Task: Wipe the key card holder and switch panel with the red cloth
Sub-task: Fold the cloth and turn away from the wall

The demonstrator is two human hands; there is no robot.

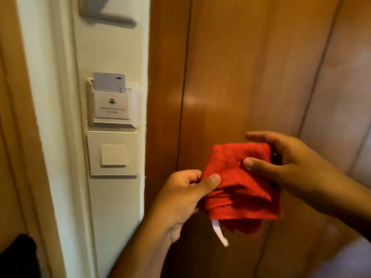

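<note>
We hold the folded red cloth (239, 181) right of the key card holder (113, 106) and switch panel (113, 153), left hand (180, 199) pinching its edge, right hand (289, 167) thumb-clamping it; soft, light, limp, so we grip the folded bulk.

Hotel room entryway: key card holder (113, 104) with inserted card (109, 82), wooden door (251, 77).

White wall strip (112, 47); glossy wooden door (241, 77) beside it.
</note>
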